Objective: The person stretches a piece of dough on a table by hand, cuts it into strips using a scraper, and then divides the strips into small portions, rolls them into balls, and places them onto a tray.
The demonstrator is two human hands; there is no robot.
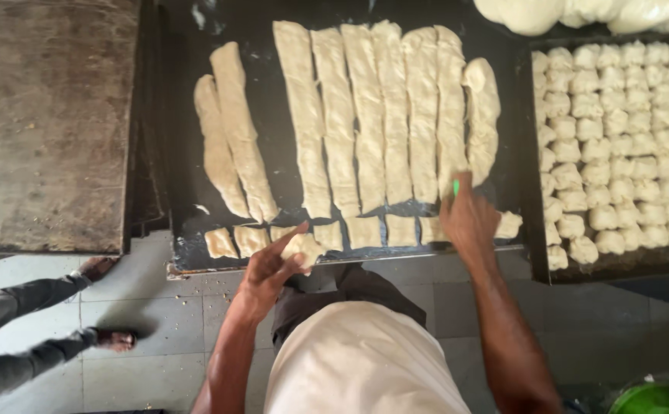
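A cut dough piece [302, 247] at the black tray's [261, 23] near edge is pinched by the left hand [269, 268]. A green cutter [456, 186] is gripped in the right hand [468, 222], by the long dough strips [380, 115]

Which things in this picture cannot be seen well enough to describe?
- Green tool, head view: the right hand covers all but its tip, so its kind is unclear.
- Pale lumps, head view: cut off by the top edge.
- Green round thing, head view: cut off by the bottom edge.
- Dough piece, head view: partly under the left hand.
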